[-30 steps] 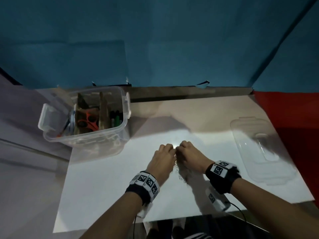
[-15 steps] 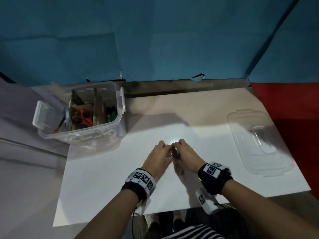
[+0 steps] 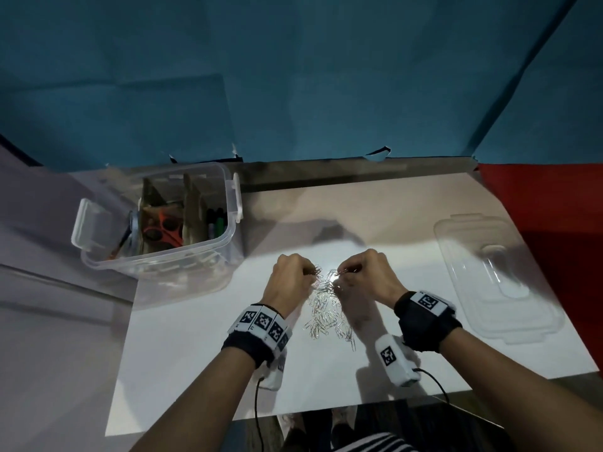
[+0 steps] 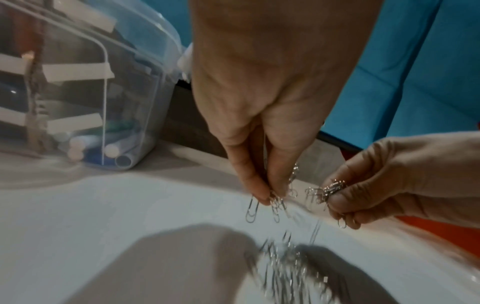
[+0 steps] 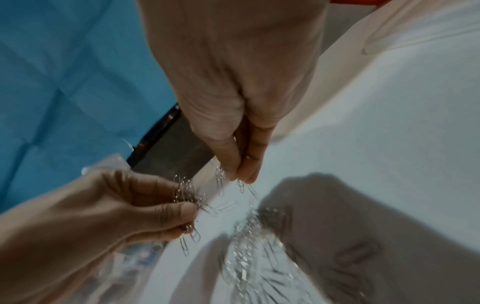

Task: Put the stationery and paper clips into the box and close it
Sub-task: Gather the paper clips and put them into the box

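Note:
A pile of silver paper clips (image 3: 328, 316) lies on the white sheet (image 3: 182, 353) between my wrists. My left hand (image 3: 288, 282) pinches a small bunch of clips (image 4: 272, 200) above the pile. My right hand (image 3: 367, 275) pinches another bunch (image 5: 228, 176) just beside it. A few clips dangle from each bunch over the pile (image 4: 288, 265). The clear plastic box (image 3: 156, 256) stands open at the back left, holding orange scissors (image 3: 163, 228), markers (image 3: 217, 220) and cardboard dividers. Its clear lid (image 3: 496, 278) lies flat at the right.
The box's latch flaps (image 3: 86, 223) hang open at its ends. A blue backdrop (image 3: 293, 76) rises behind the table. Red cloth (image 3: 554, 197) covers the far right. The sheet's near edge runs just below my forearms.
Both hands have lifted off the sheet and drawn a little apart, each pulling up a bunch of clips. The pile beneath them now shows.

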